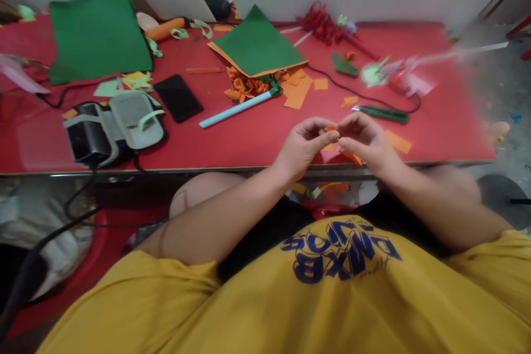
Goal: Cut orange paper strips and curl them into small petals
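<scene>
My left hand (305, 144) and my right hand (367, 141) meet over the front edge of the red table (232, 141). Both pinch a small orange paper strip (346, 155) between the fingertips; most of it is hidden by the fingers. Just behind the hands lie loose orange paper scraps (296, 91). Farther back, an orange paper flower (249, 86) on a light blue stick (236, 109) rests on the table.
Green paper sheets (97, 30) (259, 44) lie at the back. A black phone (178, 98), a grey pouch on a black device (114, 127), a green utility knife (384, 114), red paper curls (321, 22) and black cables are spread around.
</scene>
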`<action>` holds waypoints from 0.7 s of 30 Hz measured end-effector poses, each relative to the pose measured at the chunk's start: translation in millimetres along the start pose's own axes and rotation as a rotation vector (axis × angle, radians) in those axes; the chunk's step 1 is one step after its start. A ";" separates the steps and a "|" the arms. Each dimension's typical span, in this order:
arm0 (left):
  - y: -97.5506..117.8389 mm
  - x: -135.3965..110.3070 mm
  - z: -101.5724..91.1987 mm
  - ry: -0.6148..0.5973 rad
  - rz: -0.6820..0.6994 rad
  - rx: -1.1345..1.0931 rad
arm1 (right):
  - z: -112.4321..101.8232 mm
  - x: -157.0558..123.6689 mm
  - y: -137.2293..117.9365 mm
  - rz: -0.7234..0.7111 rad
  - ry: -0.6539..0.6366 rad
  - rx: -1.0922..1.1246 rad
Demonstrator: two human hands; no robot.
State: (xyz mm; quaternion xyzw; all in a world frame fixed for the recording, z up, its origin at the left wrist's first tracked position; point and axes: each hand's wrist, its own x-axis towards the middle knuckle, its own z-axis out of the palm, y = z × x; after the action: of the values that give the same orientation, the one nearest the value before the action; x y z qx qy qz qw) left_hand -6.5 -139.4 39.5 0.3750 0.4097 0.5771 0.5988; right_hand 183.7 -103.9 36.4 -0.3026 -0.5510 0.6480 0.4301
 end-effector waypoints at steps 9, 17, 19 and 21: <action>1.7 -3.6 2.6 0.011 -0.008 -0.008 | 0.4 -2.5 5.9 -0.179 0.066 -0.147; 1.9 -7.4 2.6 0.033 0.026 0.018 | 3.8 -1.4 -2.6 -0.195 0.139 -0.171; 1.3 -8.8 3.0 0.047 0.034 0.024 | 3.4 -0.9 -2.3 -0.205 0.142 -0.167; 0.7 -9.3 3.3 0.060 0.041 0.045 | 2.7 -0.4 -0.9 -0.211 0.149 -0.171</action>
State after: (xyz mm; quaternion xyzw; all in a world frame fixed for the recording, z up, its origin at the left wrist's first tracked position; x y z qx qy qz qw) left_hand -3.8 -148.6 41.9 0.3792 0.4326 0.5907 0.5658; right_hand 181.7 -105.4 37.8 -0.3256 -0.5996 0.5257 0.5080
